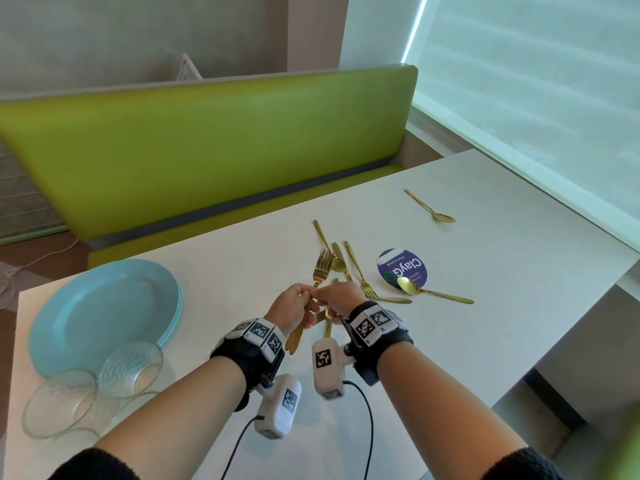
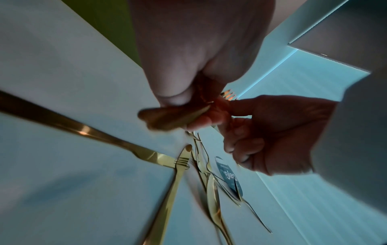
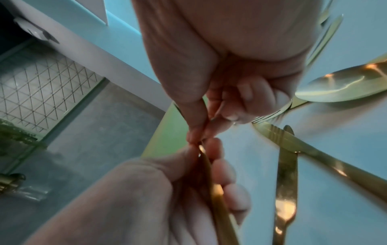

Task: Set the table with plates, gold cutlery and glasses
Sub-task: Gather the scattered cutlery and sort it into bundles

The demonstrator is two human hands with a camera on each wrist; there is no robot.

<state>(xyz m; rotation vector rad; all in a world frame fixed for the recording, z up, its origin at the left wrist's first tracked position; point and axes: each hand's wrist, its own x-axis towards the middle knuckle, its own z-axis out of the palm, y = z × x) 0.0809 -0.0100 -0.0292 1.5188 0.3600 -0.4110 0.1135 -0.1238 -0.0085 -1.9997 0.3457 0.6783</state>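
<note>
A gold fork (image 1: 321, 270) stands tines-up above the white table (image 1: 485, 258). My left hand (image 1: 302, 299) grips its handle (image 3: 216, 192), which slants down towards me. My right hand (image 1: 325, 294) meets the left one and pinches the fork's neck between thumb and forefinger (image 3: 195, 132). Two gold knives (image 3: 285, 180) lie crossed on the table under the hands. More gold forks and spoons (image 1: 349, 268) lie loose just beyond. A stack of light blue plates (image 1: 104, 306) sits at the left, with two clear glasses (image 1: 130, 368) in front of it.
A lone gold spoon (image 1: 433, 209) lies far right on the table, another spoon (image 1: 429, 292) beside a round purple sticker (image 1: 403, 263). A green bench (image 1: 207, 150) runs along the table's far side. The table edge drops off at the right.
</note>
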